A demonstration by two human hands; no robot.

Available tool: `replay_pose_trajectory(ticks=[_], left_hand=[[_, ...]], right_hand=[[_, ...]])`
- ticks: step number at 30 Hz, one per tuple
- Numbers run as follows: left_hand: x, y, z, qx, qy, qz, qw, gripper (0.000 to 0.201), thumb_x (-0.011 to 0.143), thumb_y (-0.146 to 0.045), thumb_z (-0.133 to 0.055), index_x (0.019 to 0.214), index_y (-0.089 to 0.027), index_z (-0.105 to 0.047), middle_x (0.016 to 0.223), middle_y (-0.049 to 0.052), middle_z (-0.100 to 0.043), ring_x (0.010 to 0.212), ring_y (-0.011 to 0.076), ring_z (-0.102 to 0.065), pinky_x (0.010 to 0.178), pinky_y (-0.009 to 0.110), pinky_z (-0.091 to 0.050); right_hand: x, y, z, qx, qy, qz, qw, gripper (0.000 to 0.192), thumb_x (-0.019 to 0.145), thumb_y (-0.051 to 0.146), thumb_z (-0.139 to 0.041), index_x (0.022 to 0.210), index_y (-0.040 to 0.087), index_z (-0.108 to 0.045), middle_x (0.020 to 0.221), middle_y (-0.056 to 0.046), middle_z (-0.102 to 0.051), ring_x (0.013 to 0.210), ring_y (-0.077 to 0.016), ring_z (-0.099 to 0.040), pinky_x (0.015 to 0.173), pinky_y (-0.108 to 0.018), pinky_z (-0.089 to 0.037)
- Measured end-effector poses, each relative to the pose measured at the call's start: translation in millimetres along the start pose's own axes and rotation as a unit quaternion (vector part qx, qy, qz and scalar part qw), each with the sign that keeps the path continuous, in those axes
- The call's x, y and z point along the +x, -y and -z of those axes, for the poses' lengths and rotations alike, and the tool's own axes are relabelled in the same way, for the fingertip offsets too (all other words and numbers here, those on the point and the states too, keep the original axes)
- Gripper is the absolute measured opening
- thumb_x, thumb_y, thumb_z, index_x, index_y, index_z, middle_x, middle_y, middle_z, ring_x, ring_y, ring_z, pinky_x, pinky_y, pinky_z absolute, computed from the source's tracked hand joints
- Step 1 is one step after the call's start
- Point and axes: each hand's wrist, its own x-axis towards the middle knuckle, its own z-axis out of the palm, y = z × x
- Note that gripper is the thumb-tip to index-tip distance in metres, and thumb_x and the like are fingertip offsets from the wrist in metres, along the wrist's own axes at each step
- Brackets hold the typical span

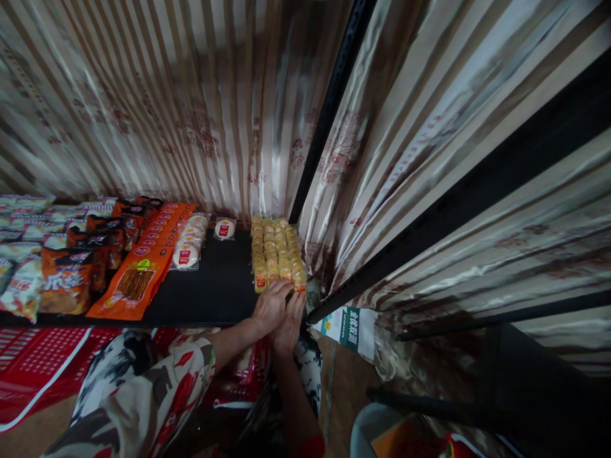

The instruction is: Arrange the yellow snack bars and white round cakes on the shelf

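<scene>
Small yellow wrapped snack packs (274, 245) stand in tight rows at the right end of the black shelf (217, 289). At the front of these rows my two hands are side by side and touching. My left hand (272, 308) has its fingers bent and closed over the front packs. Beside it, my right hand (289, 321) has its fingers together against the pack at the front right corner. My fingers partly hide the front packs, so the exact grip is hard to see.
Left along the shelf are round white wrapped cakes (186, 248), long orange snack bags (138, 273), and orange-black bags (67, 277). A black post (324, 121) rises behind the yellow packs. A red basket (38, 362) is below the shelf. Striped plastic curtain (200, 108) hangs behind.
</scene>
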Motion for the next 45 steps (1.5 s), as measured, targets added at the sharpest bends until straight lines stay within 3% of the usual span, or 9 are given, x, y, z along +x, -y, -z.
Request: replay_pose_trajectory(ticks=[3, 6, 13, 17, 21, 28, 45], left_hand=[[5.1, 1.1, 19.5, 0.133, 0.031, -0.057, 0.989, 0.036, 0.081, -0.009, -0.04, 0.109, -0.013, -0.062, 0.114, 0.011, -0.061, 0.113, 0.021, -0.049, 0.104, 0.042, -0.038], [5.9, 1.6, 21.3, 0.185, 0.055, -0.074, 0.978, 0.037, 0.081, -0.007, -0.04, 0.109, -0.012, -0.062, 0.113, 0.011, -0.062, 0.112, 0.0204, -0.048, 0.101, 0.039, -0.041], [5.7, 6.0, 19.4, 0.196, 0.076, -0.08, 0.974, 0.034, 0.083, -0.008, -0.04, 0.109, -0.013, -0.062, 0.113, 0.009, -0.062, 0.112, 0.0194, -0.047, 0.1, 0.036, -0.042], [6.1, 5.8, 22.3, 0.216, 0.085, -0.086, 0.969, 0.032, 0.084, -0.008, -0.042, 0.108, -0.012, -0.062, 0.113, 0.008, -0.062, 0.11, 0.019, -0.048, 0.101, 0.034, -0.04], [6.7, 6.4, 23.1, 0.226, 0.09, -0.096, 0.965, 0.03, 0.085, -0.01, -0.042, 0.108, -0.01, -0.062, 0.114, 0.008, -0.062, 0.111, 0.0191, -0.047, 0.101, 0.033, -0.04], [8.7, 11.5, 22.8, 0.238, 0.1, -0.114, 0.959, 0.028, 0.087, -0.013, -0.042, 0.106, -0.013, -0.062, 0.113, 0.006, -0.062, 0.111, 0.0187, -0.046, 0.101, 0.032, -0.039], [8.3, 12.5, 33.7, 0.246, 0.122, -0.153, 0.949, 0.025, 0.085, -0.008, -0.041, 0.093, -0.012, -0.065, 0.113, 0.009, -0.062, 0.114, 0.021, -0.046, 0.098, 0.031, -0.042]], right_hand=[[3.7, 2.7, 4.5, 0.002, -0.002, -0.013, 1.0, 0.064, 0.087, 0.021, -0.027, 0.144, 0.006, -0.002, 0.148, -0.023, -0.011, 0.138, -0.031, -0.006, 0.103, -0.057, -0.029], [7.2, -0.6, 4.3, 0.031, -0.012, 0.0, 0.999, 0.066, 0.086, 0.024, -0.029, 0.145, 0.009, -0.004, 0.149, -0.021, -0.011, 0.139, -0.0293, -0.005, 0.101, -0.058, -0.029], [9.8, -4.2, 3.2, 0.044, -0.038, 0.037, 0.998, 0.066, 0.085, 0.023, -0.028, 0.146, 0.015, -0.003, 0.151, -0.016, -0.009, 0.14, -0.0256, -0.001, 0.099, -0.059, -0.028], [11.9, 7.1, 11.5, -0.009, -0.019, 0.027, 0.999, 0.062, 0.089, 0.02, -0.027, 0.145, 0.008, -0.002, 0.15, -0.021, -0.009, 0.139, -0.029, -0.003, 0.102, -0.059, -0.029], [14.4, 10.7, 15.6, -0.027, -0.02, 0.036, 0.999, 0.061, 0.09, 0.02, -0.027, 0.145, 0.01, 0.0, 0.148, -0.022, -0.014, 0.138, -0.0288, -0.008, 0.102, -0.056, -0.031], [17.9, 7.6, 17.9, -0.048, -0.028, 0.036, 0.998, 0.059, 0.09, 0.021, -0.029, 0.144, 0.007, -0.01, 0.144, -0.025, -0.025, 0.136, -0.0283, -0.017, 0.101, -0.054, -0.034], [18.6, 7.9, 9.6, -0.057, -0.048, 0.023, 0.997, 0.053, 0.091, 0.02, -0.025, 0.141, 0.002, -0.02, 0.141, -0.027, -0.029, 0.136, -0.0296, -0.018, 0.099, -0.055, -0.035]])
